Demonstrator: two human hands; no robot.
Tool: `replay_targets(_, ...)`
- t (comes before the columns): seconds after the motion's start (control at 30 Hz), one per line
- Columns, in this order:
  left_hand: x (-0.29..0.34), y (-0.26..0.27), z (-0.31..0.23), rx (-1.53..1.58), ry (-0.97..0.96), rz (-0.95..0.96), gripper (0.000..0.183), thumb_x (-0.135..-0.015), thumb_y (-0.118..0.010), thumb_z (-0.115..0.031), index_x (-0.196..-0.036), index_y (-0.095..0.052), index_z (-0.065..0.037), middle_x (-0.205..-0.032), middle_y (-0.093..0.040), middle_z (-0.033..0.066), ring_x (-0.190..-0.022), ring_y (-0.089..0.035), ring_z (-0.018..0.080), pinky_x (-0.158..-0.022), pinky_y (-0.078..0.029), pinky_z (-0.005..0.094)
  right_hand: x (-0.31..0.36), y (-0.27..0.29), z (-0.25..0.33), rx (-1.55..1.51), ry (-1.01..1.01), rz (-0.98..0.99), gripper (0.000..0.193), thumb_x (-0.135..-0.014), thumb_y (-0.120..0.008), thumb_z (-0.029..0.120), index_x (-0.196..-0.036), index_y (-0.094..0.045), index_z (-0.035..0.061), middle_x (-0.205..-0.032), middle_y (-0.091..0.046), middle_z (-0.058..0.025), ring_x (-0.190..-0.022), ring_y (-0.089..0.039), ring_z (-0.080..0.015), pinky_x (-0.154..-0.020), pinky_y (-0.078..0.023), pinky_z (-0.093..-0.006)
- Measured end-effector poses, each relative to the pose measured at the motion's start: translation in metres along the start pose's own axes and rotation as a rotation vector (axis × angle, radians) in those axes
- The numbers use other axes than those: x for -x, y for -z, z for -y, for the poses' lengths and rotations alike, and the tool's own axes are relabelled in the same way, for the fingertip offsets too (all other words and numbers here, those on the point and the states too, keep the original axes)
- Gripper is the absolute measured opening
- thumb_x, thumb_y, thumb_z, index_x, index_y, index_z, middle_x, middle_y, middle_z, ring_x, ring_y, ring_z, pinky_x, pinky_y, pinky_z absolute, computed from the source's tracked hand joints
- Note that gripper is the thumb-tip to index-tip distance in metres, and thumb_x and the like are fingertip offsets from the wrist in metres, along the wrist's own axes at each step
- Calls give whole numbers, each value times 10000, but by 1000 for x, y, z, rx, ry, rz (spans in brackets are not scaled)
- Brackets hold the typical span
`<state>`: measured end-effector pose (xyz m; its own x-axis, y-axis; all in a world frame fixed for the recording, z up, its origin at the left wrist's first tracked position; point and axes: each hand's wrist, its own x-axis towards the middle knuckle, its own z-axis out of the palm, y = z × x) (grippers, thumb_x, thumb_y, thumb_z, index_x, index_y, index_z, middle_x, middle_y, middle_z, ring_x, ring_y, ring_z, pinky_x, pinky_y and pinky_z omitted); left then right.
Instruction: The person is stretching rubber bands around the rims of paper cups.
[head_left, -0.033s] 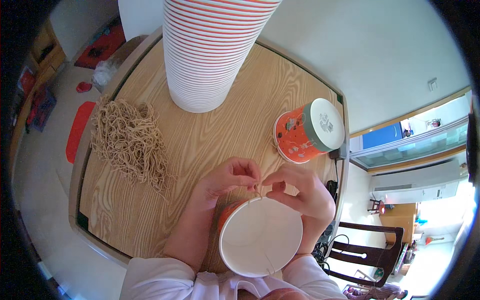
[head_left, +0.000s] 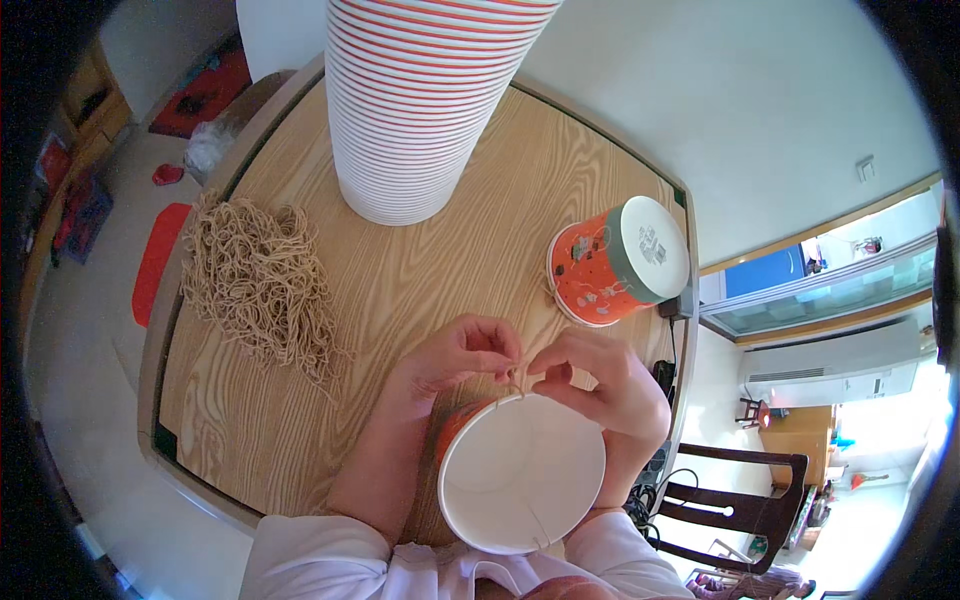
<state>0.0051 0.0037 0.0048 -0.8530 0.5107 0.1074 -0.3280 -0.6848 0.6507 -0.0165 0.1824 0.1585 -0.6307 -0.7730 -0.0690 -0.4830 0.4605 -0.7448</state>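
Since the earlier frame almost nothing had moved: your hands stayed at the cup's far rim and the cup kept its place near you.

Your left hand (head_left: 455, 360) and right hand (head_left: 600, 385) were both closed to a fine pinch, fingertips nearly touching, on a thin string (head_left: 516, 385) at the far rim of the open paper cup (head_left: 520, 470). The cup sat at the near edge of the tabletop (head_left: 430, 270), mouth up, between your forearms.

I judged the cup light and thin-walled, easy to crush, so it was best held lightly at the stiffer rolled rim. The string looked limp and slippery, needing a fingertip grip.

Farther off stood a cup stack (head_left: 420, 100), a tipped cup (head_left: 615, 262) on the right, and a string pile (head_left: 255, 280) on the left.
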Motion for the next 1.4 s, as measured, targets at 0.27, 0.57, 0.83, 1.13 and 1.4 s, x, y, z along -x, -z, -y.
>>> replay_targets(0.27, -1, 7, 7, 30, -99, 23, 94, -776, -689, -67, -819, -616, -25, -818, -590, 42, -737, -569, 112, -678, -458, 251, -2, 0, -16, -126, 163, 186, 222, -874, -630, 170, -1025, -655, 9, -959, -665, -149, -867, -648, -302, -745, -506, -363)
replay_targets(0.57, 5, 3, -7, -116, -60, 129, 127, -762, -711, -101, -774, -614, -21, -815, -584, 31, -764, -563, 120, -716, -442, 252, -1, 2, -17, -120, 70, 202, 204, -917, -557, 143, -996, -660, -15, -967, -657, -194, -901, -639, -336, -787, -504, -379)
replay_targets(0.83, 14, 3, -13, -96, -23, 15, 243, -698, -741, -242, -710, -583, -57, -777, -578, 58, -750, -549, 158, -657, -423, 284, 1, 1, -15, -118, 72, 189, 200, -915, -555, 134, -980, -659, -23, -957, -659, -189, -893, -642, -332, -787, -505, -378)
replay_targets(1.13, 9, 10, -9, -11, -21, 40, 116, -807, -661, -112, -863, -594, -35, -807, -645, 74, -737, -618, 151, -694, -493, 288, -2, -3, -6, -94, -77, 52, 168, -870, -615, 157, -927, -663, 6, -853, -661, -153, -785, -648, -286, -697, -511, -348)
replay_targets(1.4, 5, 10, -6, 71, -36, 43, 129, -831, -652, -116, -887, -580, -25, -847, -674, 122, -760, -643, 175, -676, -502, 303, -4, -13, -26, -82, -51, 40, 172, -842, -659, 203, -884, -661, 36, -790, -650, -121, -682, -627, -260, -604, -487, -340)
